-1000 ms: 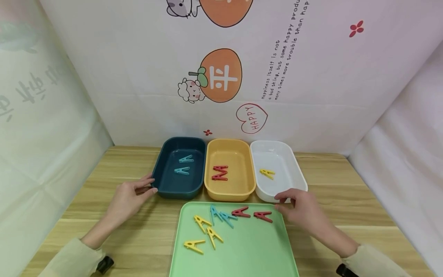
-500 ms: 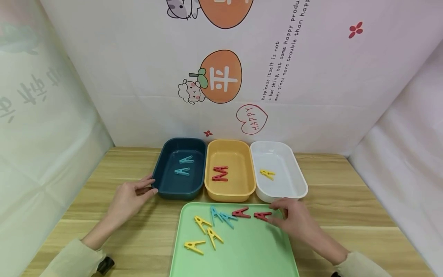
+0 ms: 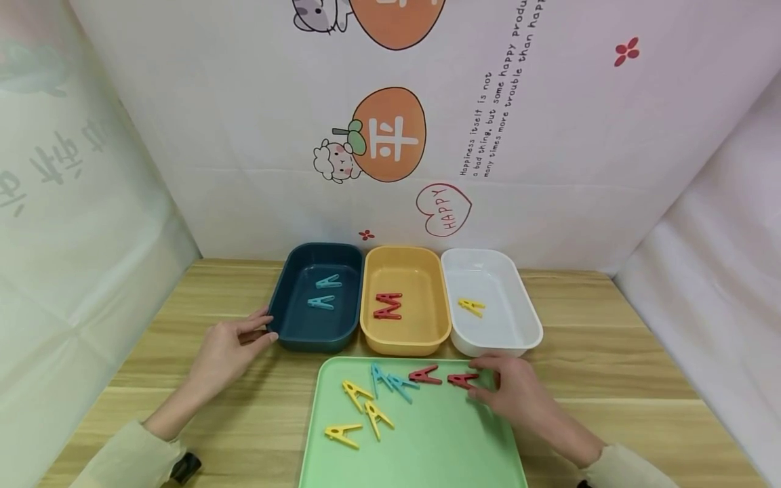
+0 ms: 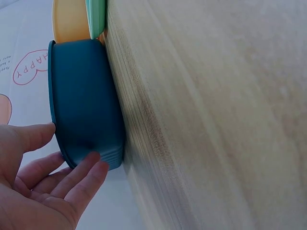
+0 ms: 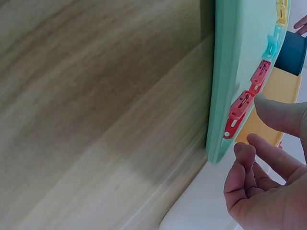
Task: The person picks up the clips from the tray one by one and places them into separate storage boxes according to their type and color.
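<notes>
Compared with the view a second earlier, the right hand [image 3: 515, 390] has drawn in from the near rim of the white bin [image 3: 529, 318] toward the person and to the left, and now sits over the far right corner of the green tray [image 3: 427, 447]; the left hand [image 3: 228, 346] has not shifted. The right hand's fingertips [image 3: 482, 378] bracket the right end of the nearest red clip [image 3: 462, 380], thumb on the near side and forefinger on the far side. The right wrist view shows the thumb just at the clip [image 5: 240, 111] and the other fingers loosely curled with a small gap, so contact looks begun but a closed pinch cannot be confirmed.

The red clip lies flat on the tray with its long axis running left to right, its closed end pointing at the right hand and its splayed legs pointing away, toward a second red clip [image 3: 425, 373] just beside it. The clip is thus directly at the right hand's fingertips and well apart from the left hand, which is across the surface [image 3: 610, 352] on the other side of the tray.

The left hand holds the near left corner of the dark blue bin [image 3: 287, 298], thumb on the rim and fingers [image 4: 84, 170] lightly against the outer wall. The yellow bin [image 3: 373, 298] between the other two holds two red clips [image 3: 387, 306].
</notes>
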`<state>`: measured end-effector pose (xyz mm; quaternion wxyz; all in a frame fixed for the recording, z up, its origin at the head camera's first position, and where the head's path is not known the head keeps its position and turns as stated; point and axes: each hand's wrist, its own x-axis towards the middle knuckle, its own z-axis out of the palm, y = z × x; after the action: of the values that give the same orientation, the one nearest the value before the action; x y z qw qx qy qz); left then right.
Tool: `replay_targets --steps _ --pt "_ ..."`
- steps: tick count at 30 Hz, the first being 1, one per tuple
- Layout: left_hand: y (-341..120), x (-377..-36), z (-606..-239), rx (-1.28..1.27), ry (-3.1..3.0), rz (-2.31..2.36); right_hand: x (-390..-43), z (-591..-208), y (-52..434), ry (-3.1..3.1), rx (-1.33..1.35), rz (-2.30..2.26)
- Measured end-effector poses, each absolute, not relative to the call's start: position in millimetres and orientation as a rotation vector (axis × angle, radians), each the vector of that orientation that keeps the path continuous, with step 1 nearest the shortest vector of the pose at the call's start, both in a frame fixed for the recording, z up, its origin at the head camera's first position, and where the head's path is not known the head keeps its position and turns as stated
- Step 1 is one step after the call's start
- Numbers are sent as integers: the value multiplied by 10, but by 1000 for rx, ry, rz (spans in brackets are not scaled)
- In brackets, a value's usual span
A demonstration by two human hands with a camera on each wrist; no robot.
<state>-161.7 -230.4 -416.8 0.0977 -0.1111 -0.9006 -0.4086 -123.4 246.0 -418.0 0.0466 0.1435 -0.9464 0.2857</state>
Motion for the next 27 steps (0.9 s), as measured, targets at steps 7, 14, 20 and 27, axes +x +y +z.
replay_targets --steps 7,14,20,27 --pt "-2309 -1612 -4169 -326 -2663 -1207 -1269 -4188 2460 -2902 447 866" --pt "-2306 -1611 -4173 -325 -2668 -1199 -1263 -4233 2451 -2932 457 873" --pt "-2306 -1610 -4176 -335 -2670 -1204 -1234 -4267 2430 -2952 525 876" --pt "-2311 -1619 -4181 -338 -2666 -1196 -1233 -4291 2443 -2924 579 892"
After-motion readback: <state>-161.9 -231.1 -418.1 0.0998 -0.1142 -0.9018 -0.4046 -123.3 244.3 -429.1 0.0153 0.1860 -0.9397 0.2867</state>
